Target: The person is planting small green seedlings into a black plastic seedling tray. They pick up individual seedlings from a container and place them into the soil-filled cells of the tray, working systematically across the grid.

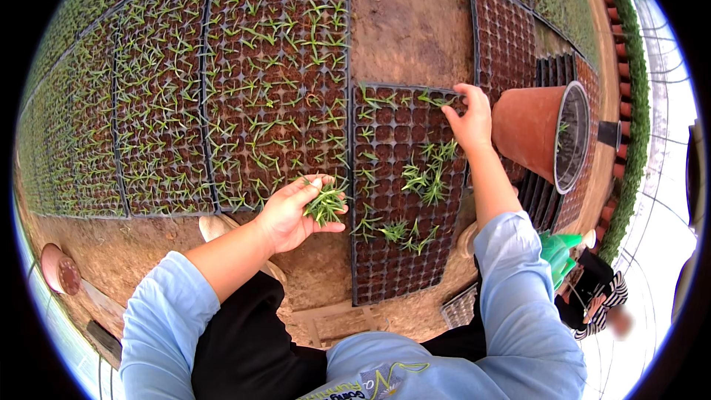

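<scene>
My left hand [294, 214] holds a bunch of small green seedlings [325, 204] between thumb and fingers, just left of a black plastic plug tray [354, 266]. At that tray's far right corner is my right hand [472, 116], thumb and index finger apart, close beside a seedling [432, 98] in the far row. The tray's cells hold brown growing medium. Seedlings stand along its left column and part of its far row. A loose pile of seedlings [430, 175] lies across the middle cells, with a smaller loose group [408, 235] nearer me.
Planted trays [272, 94] spread out to the left. A terracotta-coloured pot [525, 116] lies on its side at right, near stacked black trays [541, 200]. A green watering can [558, 255] and another person [600, 303] are at lower right. A pot [60, 269] sits at far left.
</scene>
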`<act>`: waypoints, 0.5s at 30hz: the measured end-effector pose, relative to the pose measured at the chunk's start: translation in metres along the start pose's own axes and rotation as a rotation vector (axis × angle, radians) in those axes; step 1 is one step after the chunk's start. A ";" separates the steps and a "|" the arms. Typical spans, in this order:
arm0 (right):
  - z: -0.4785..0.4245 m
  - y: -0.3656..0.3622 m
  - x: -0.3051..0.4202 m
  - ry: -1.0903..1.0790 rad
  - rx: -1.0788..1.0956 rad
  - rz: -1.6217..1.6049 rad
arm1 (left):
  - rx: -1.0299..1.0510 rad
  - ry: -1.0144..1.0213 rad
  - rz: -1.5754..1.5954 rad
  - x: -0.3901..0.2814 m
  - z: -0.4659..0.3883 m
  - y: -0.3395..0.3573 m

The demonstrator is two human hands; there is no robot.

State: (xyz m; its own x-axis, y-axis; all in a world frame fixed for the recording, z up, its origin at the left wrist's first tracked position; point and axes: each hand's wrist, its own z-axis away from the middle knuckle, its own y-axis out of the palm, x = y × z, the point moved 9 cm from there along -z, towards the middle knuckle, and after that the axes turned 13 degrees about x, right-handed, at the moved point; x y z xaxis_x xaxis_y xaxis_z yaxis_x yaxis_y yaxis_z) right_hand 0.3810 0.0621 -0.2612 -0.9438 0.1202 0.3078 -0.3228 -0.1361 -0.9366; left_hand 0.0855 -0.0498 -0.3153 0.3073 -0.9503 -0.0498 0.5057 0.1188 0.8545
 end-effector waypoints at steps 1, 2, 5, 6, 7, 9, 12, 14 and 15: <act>0.011 -0.007 -0.013 0.113 -0.054 -0.127 | -0.012 -0.003 -0.005 0.000 0.000 -0.001; 0.019 -0.001 -0.035 0.187 -0.106 -0.233 | -0.025 -0.006 -0.011 0.000 0.001 -0.002; 0.033 0.026 -0.062 0.373 -0.017 -0.358 | -0.007 -0.019 -0.019 0.003 0.000 0.000; 0.032 0.036 -0.066 0.404 0.011 -0.398 | -0.003 -0.020 -0.017 0.003 0.000 0.001; 0.032 0.042 -0.069 0.427 0.023 -0.387 | 0.001 -0.022 -0.015 0.004 0.000 0.003; 0.029 0.048 -0.072 0.460 -0.008 -0.383 | 0.003 -0.016 -0.016 0.004 0.000 0.004; 0.028 0.053 -0.075 0.523 -0.004 -0.382 | -0.010 -0.004 -0.018 0.001 0.001 0.003; 0.025 0.051 -0.070 0.514 -0.014 -0.367 | -0.025 -0.007 -0.012 0.001 0.003 0.003; 0.025 0.050 -0.066 0.511 -0.017 -0.360 | -0.022 -0.008 -0.016 0.001 0.003 0.002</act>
State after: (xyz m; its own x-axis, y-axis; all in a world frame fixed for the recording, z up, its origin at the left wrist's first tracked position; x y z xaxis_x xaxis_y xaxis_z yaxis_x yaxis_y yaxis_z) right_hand 0.4257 0.0228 -0.3239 -0.6212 0.6116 0.4900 -0.6093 0.0163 -0.7928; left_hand 0.0846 -0.0514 -0.3119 0.2931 -0.9543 -0.0589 0.5277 0.1101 0.8423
